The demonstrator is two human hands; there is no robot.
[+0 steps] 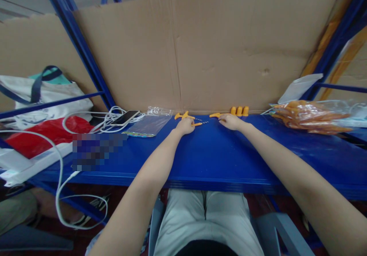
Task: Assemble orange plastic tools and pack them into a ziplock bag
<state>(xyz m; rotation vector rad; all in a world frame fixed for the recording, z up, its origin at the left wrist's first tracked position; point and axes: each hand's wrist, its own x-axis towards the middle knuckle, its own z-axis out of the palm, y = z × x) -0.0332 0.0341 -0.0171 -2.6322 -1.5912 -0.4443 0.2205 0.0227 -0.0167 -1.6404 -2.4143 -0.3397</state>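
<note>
My left hand [185, 125] is closed around an orange-handled corkscrew [197, 124], whose metal spiral points right, low over the blue shelf. Just behind it lies another orange corkscrew [187, 115], with an orange piece [177, 115] beside it on the left. To the right, my right hand [231, 122] has its fingers together at the end of an orange handle-like part [215, 115]; the fingers partly hide it. Three orange caps [239, 111] stand upright in a row behind my right hand.
A clear plastic bag [151, 123] lies left of my hands, beside a phone [126, 117] and coiled white cables [110, 115]. Bagged orange pieces [306, 115] sit at the right. Cardboard [229, 49] closes off the back. Another person's leg [53, 206] shows lower left.
</note>
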